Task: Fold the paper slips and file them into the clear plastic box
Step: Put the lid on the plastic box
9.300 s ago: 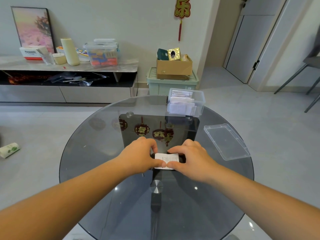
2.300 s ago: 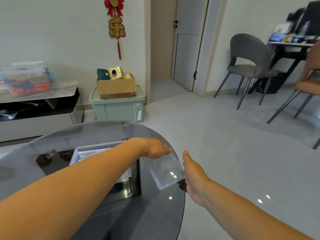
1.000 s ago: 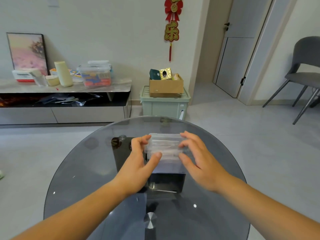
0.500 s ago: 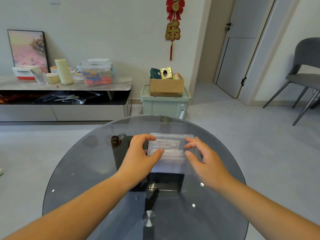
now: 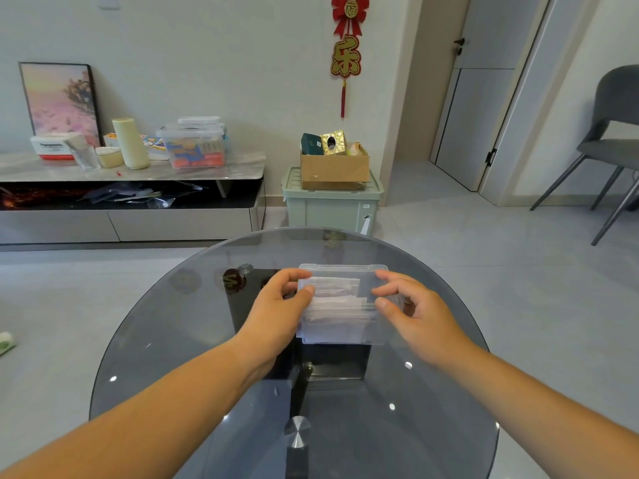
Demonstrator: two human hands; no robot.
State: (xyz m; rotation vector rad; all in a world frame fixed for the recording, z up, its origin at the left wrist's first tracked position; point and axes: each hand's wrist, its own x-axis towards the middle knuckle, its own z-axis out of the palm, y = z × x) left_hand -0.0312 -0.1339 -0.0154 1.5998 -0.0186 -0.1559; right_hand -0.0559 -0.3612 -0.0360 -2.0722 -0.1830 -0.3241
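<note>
- A clear plastic box (image 5: 340, 335) sits on a round glass table (image 5: 179, 340), a bit past the middle, on the far side from the person.
- The box has its clear lid (image 5: 368, 273) on top.
- White paper slips (image 5: 333, 299) are inside the box. They stand side by side in a row, and you can see them through the plastic.
- The left hand (image 5: 276, 312) holds the left side of the box. Its thumb lies on the lid and its fingers curl round the far left corner.
- The right hand (image 5: 418, 316) holds the right side of the box. Its fingers are bent, with the fingertips on the right edge of the lid and the thumb just under them at the rim.
- Both arms reach out over the table from the near side.
- Behind the table, a pale green bin (image 5: 332, 210) stands on the floor with a cardboard box (image 5: 333, 167) on top of it.
- A red and gold decoration (image 5: 346, 53) hangs on the wall above them.
- On the left, a low cabinet (image 5: 138, 223) holds a framed picture (image 5: 60, 98) and some tubs.
- A grey chair (image 5: 615, 140) stands on the right.
</note>
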